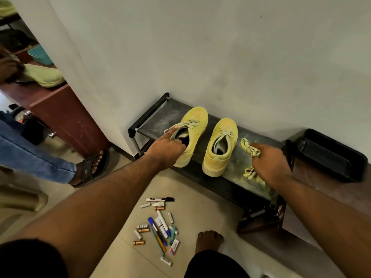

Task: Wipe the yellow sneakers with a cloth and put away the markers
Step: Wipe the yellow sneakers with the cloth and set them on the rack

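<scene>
Evidently, the holds are already taken; how each thing should handle follows.
Left sneaker: the left yellow sneaker (193, 135) stands on the black shoe rack (158, 122), toward its left end, toe to the wall and heel over the front edge.
Right sneaker: the right yellow sneaker (219, 146) sits near the rack's middle, apart from its mate, heel also at the front edge.
Handling, sneakers: likely light, with soft canvas-like uppers and firmer soles; the collar gives under a finger, so the heel or the opening rim looks the surest hold.
Left hand: the left hand (167, 149) grips the left sneaker at its opening, fingers curled over the collar into the shoe, forefinger stretched along the rim toward the laces; the forearm reaches in from the lower left.
Cloth: a yellow patterned cloth (249, 148) is bunched on the rack just beside the right sneaker, toward the right end.
Handling, cloth: limp and light, best kept wadded to press against the upper.
Right hand: the right hand (270, 163) pinches the cloth, knuckles up, with tails sticking out above and below the fist.
Markers: the markers (159, 227) lie scattered on the tiled floor (202, 201) below the rack's front edge, mixed with batteries (141, 230); hard, smooth and liable to roll, so best gathered several at once.
Bin: a black bin (329, 155) stands off the rack's right end.
</scene>
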`<state>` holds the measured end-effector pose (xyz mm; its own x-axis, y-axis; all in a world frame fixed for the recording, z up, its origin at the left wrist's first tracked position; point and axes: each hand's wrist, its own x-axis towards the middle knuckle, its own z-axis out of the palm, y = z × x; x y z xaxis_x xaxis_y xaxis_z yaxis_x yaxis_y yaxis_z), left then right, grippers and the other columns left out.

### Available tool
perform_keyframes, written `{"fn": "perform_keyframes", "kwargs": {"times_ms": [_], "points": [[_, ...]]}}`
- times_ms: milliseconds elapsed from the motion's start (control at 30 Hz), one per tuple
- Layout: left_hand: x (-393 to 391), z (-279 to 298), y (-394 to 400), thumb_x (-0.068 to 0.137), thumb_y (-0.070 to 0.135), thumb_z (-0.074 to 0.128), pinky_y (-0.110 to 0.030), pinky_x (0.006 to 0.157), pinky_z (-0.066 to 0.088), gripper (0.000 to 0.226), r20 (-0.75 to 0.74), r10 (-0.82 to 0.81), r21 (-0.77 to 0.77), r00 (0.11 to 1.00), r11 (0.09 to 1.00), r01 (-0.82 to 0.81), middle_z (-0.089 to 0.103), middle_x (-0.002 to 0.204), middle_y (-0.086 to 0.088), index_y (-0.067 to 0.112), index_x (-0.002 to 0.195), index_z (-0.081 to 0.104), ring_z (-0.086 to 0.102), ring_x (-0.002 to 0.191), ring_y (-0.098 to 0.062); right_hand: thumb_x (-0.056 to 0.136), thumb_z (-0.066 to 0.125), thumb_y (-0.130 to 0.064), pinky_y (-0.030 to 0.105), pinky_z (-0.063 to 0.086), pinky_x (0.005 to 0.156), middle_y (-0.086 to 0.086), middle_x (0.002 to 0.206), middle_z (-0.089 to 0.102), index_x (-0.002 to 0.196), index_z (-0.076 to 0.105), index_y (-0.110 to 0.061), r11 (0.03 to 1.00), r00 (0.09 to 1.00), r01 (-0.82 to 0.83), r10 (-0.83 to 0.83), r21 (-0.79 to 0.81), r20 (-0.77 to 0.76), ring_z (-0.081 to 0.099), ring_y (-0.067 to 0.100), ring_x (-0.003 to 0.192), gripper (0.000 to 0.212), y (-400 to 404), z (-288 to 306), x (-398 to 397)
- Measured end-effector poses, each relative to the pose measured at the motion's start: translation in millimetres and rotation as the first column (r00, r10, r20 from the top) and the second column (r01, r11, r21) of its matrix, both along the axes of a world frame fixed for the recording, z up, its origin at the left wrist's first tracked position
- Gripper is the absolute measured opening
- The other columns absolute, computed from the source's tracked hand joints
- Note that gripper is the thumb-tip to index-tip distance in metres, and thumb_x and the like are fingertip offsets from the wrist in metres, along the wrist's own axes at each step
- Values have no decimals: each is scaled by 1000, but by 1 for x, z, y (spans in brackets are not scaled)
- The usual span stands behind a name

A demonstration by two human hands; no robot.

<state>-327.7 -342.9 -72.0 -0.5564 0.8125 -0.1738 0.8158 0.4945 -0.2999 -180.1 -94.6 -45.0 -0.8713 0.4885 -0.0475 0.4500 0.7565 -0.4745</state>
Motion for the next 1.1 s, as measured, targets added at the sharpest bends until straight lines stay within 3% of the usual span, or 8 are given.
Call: {"fn": "perform_keyframes", "kwargs": {"times_ms": [133,367,467,533,633,800,933,1100], "points": [[-13,-3,17,92,15,52,-35,100,-36,23,11,8,35,1000,999,-8,67,102,6,24,110,64,60,112,-13,81,51,-12,34,49,87,6,118,67,128,58,-27,994,995,-74,68,86,72,61,30,107,50,1,-16,-18],[-21,14,38,94,31,52,-40,117,-16,22,120,76,62,990,995,-84,68,111,3,22,108,66,58,117,-14,79,50,-7,33,50,80,4,111,68,119,59,-27,976,980,-168,150,137,135,63,28,100,46,0,-7,-20],[-4,30,58,93,35,54,-37,119,-4,38,120,57,287,991,954,-89,63,127,-3,17,126,61,54,123,-18,79,49,-9,38,51,86,6,122,62,124,56,-24,953,964,-233,200,193,176,60,31,107,47,14,13,-7],[15,37,88,91,27,58,-38,120,6,39,93,-18,457,996,889,-27,63,127,-8,11,127,61,56,122,-23,79,49,-10,40,51,87,5,128,58,127,53,-23,942,961,-239,195,236,196,60,32,107,50,36,29,7],[47,40,141,89,18,61,-39,115,23,42,183,-85,559,979,828,-33,60,132,-16,5,129,60,55,123,-31,78,49,-7,40,52,84,5,125,58,126,53,-20,936,966,-212,156,281,206,62,32,102,51,77,51,27],[110,34,233,95,27,50,-35,118,20,55,354,-123,410,927,911,-36,37,152,-10,11,146,36,31,141,-26,84,49,-3,36,50,80,12,119,58,125,55,-17,912,972,-91,-6,400,235,59,34,102,44,158,73,58],[139,15,279,95,34,52,-36,120,9,71,472,-93,287,877,957,-53,20,160,-9,11,153,18,15,148,-23,84,48,-3,35,46,73,12,109,60,111,56,-14,882,952,-127,-20,455,305,60,34,96,30,200,57,69],[125,7,309,96,31,53,-36,114,24,65,499,8,339,867,919,-203,34,153,-8,13,152,24,32,140,-27,87,47,-5,37,45,77,14,109,61,105,58,-13,893,964,-126,6,433,267,60,35,99,23,209,14,64]]}}
